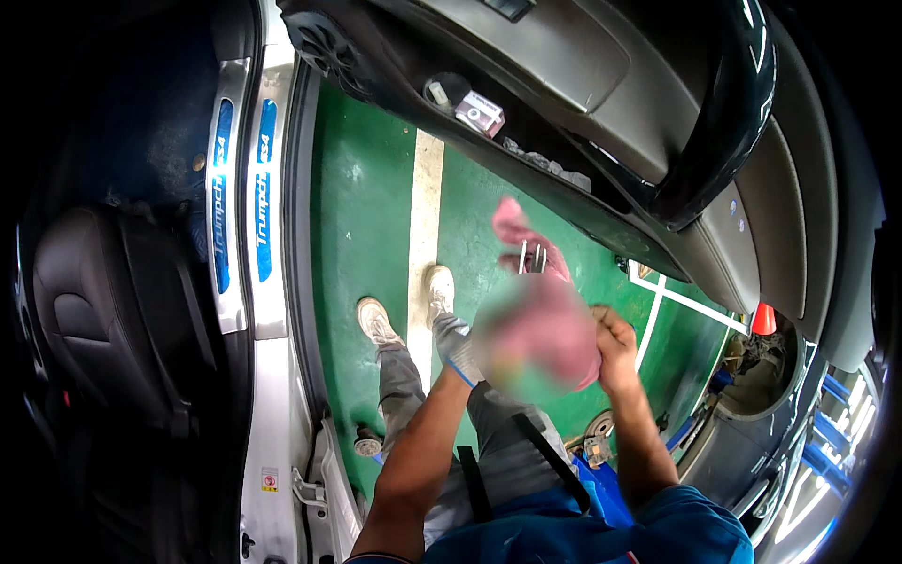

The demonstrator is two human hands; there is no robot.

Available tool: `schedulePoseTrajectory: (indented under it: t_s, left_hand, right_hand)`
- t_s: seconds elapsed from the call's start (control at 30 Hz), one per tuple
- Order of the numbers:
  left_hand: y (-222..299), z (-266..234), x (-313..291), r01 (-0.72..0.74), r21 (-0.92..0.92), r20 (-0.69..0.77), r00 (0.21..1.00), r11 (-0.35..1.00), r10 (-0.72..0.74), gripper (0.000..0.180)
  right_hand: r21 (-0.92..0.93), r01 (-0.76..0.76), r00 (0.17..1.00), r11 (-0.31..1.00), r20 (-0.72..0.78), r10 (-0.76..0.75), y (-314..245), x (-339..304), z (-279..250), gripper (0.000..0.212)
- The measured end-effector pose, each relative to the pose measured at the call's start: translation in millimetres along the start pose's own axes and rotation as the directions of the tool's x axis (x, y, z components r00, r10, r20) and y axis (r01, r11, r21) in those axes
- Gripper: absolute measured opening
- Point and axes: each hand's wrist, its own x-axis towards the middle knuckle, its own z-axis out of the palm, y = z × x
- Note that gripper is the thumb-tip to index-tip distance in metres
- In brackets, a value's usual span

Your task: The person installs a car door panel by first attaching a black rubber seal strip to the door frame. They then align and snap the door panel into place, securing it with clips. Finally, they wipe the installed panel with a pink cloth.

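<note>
A pink cloth (583,352) hangs in front of me between my hands, over the green floor. A large blurred patch covers its middle. My right hand (615,343), bare, closes its fingers on the cloth's right edge. My left hand (456,346), in a grey-white glove with a blue cuff, is against the left side of the blurred patch. Its fingers are partly hidden, so their grip does not show. Thin metal rods (534,257) stick up by the cloth's upper part; what they belong to is hidden.
An open car door (564,56) arches over the far right, a small box (480,114) in its pocket. At left are the door sill (272,310) and a black seat (108,320). An orange cone (764,320) stands right; a round metal part (598,426) is near my legs.
</note>
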Motion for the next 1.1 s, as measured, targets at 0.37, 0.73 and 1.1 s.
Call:
schedulePoseTrajectory:
  t_s: [0.37,0.73,1.1]
  left_hand:
    - [15,37,-48,-0.061,0.031,-0.597,0.799,0.998,0.068,0.017]
    - [88,5,-98,-0.126,-0.267,-0.55,0.834,0.955,-0.043,0.022]
    - [60,-29,-124,-0.067,-0.172,-0.666,0.743,0.983,-0.066,0.021]
  right_hand:
    - [-0.056,-0.026,0.86,0.998,0.508,0.051,67,21,20,0.073]
    - [0.558,0.233,0.968,0.796,-0.215,-0.133,-18,85,-43,0.043]
    - [0.368,0.22,0.953,0.904,0.117,-0.28,-22,119,-52,0.038]
